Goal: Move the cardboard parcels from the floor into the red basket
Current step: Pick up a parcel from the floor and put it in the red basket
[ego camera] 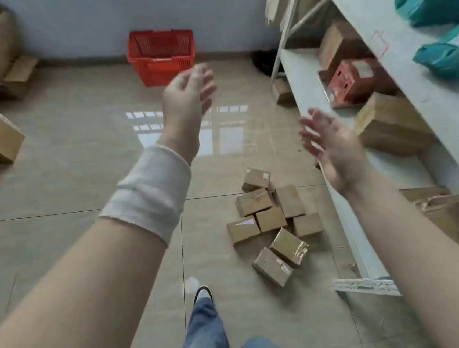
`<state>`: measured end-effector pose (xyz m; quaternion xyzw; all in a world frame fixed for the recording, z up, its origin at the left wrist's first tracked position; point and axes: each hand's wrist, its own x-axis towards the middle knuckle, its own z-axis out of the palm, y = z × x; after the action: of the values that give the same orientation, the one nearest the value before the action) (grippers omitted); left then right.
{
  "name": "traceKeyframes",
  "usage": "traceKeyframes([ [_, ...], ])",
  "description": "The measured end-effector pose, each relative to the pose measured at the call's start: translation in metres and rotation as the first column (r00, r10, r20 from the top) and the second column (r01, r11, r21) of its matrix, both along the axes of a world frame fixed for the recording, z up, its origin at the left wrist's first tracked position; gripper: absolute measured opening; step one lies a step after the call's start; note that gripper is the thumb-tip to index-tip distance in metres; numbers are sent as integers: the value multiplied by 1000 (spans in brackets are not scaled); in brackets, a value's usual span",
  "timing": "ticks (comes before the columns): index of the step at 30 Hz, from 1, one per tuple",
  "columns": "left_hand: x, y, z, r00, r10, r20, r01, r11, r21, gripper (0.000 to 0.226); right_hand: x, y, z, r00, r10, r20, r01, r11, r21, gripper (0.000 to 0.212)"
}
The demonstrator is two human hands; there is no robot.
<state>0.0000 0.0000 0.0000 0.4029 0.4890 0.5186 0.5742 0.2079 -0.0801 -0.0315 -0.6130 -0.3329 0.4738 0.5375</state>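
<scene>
Small cardboard parcels (271,219) lie heaped on the tiled floor (84,188) right of centre, above them the right hand (336,155) and left hand (186,96) raised with fingers loosely spread, holding nothing, and the red basket (156,68) at upper centre by the wall (82,25)
</scene>
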Motion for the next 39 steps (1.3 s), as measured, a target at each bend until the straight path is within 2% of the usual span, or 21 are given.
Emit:
traceKeyframes([
  [4,-5,20,-89,999,-20,-48,8,970,-242,31,-3,13,-72,998,-35,-50,24,979,-204,15],
  [6,-2,30,-128,998,-21,-57,1,945,-327,34,4,20,-101,995,-77,-59,59,963,-262,10],
  [14,39,66,-254,984,-100,-150,11,862,-507,37,49,70,-210,994,-106,-20,87,897,-434,35],
  [17,53,76,-321,968,-169,-187,35,824,-566,40,62,87,-269,993,-116,20,111,862,-494,46],
  [22,67,87,-457,935,-317,-159,125,715,-688,57,76,108,-394,993,-85,78,114,807,-579,51],
  [28,81,122,-650,900,-421,-115,204,639,-741,83,99,144,-581,981,27,194,97,793,-602,65],
  [33,100,142,-773,859,-505,-83,280,600,-750,98,124,164,-708,941,163,297,56,791,-609,70],
  [36,114,142,-820,827,-554,-99,324,613,-721,98,140,173,-756,895,256,366,31,781,-623,73],
  [39,128,138,-844,808,-583,-85,375,621,-688,83,156,180,-782,846,303,438,51,771,-634,72],
])
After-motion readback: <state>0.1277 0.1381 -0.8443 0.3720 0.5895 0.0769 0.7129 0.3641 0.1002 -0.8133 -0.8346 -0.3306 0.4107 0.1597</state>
